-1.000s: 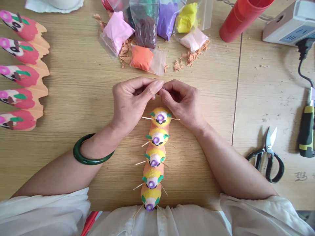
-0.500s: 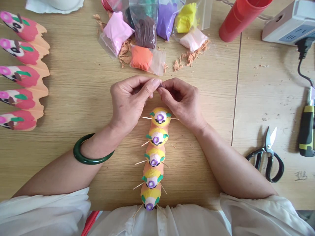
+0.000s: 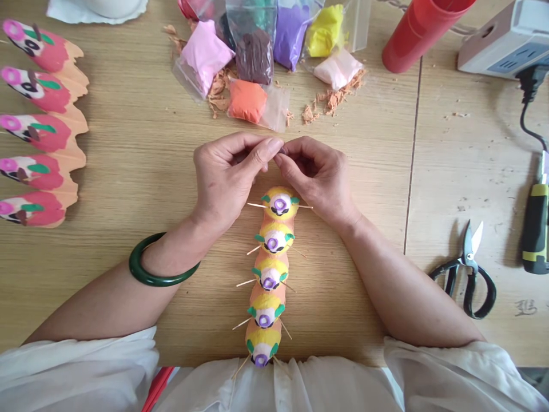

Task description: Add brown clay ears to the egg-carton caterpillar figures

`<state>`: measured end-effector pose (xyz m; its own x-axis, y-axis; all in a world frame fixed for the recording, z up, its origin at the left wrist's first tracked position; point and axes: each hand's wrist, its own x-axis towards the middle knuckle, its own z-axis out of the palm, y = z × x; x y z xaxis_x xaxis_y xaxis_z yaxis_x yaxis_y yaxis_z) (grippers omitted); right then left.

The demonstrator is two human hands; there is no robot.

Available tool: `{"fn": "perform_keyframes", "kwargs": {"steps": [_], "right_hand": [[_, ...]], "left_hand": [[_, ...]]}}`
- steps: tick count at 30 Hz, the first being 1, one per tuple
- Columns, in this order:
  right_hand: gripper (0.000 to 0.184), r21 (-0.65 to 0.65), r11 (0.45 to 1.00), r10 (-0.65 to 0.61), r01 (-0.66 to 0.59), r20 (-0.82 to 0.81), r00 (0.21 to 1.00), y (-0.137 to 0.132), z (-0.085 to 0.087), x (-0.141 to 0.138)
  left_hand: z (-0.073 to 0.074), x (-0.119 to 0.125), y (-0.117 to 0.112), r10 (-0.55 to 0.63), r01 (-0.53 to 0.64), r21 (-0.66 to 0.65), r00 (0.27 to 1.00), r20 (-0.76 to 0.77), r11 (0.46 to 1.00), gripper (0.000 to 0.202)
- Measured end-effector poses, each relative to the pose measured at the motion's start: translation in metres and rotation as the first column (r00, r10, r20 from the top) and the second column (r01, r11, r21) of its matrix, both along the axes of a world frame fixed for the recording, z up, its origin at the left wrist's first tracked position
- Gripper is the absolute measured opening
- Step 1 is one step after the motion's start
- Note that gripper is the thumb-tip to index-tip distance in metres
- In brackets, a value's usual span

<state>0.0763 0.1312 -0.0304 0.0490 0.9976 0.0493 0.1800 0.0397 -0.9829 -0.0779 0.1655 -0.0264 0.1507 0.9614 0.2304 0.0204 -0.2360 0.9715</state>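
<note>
My left hand [image 3: 225, 174] and my right hand [image 3: 315, 174] meet fingertip to fingertip just above the far end of a craft strip [image 3: 268, 274]. Both pinch a tiny dark bit that is too small to name. The strip is a row of several orange cups topped with yellow, white and purple clay, with green dabs and toothpicks sticking out sideways. It runs from my hands down to my white shirt. A green bangle [image 3: 158, 269] circles my left wrist.
Bags of coloured clay [image 3: 253, 51] and orange shavings lie at the far middle. Several pink-painted craft pieces [image 3: 36, 123] line the left edge. A red cylinder [image 3: 418, 31], a power strip [image 3: 506, 40], scissors [image 3: 469, 280] and a yellow-black tool [image 3: 535, 229] sit on the right.
Both hands stay pinched together above the strip, with only slight finger shifts. Nothing else has moved.
</note>
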Motion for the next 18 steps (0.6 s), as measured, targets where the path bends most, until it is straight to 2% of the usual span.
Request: {"fn": "perform_keyframes", "kwargs": {"steps": [7,12,18], "right_hand": [[0.027,0.007,1.0,0.003,-0.003,-0.002,1.0,0.0004,0.0,0.0006],[0.032,0.05,0.999,0.009,-0.007,-0.025,1.0,-0.0007,0.0012,-0.0003],[0.026,0.039,0.999,0.009,-0.008,-0.032,0.999,-0.0003,0.0002,-0.0006]], "left_hand": [[-0.0001,-0.0004,-0.0008,-0.008,0.007,-0.067,1.0,-0.019,0.998,0.021],[-0.0018,-0.0017,0.0,-0.012,0.011,-0.023,0.999,-0.04,1.0,0.022],[0.0008,-0.0011,-0.0018,0.023,-0.024,-0.026,0.999,-0.025,0.999,0.021]]}}
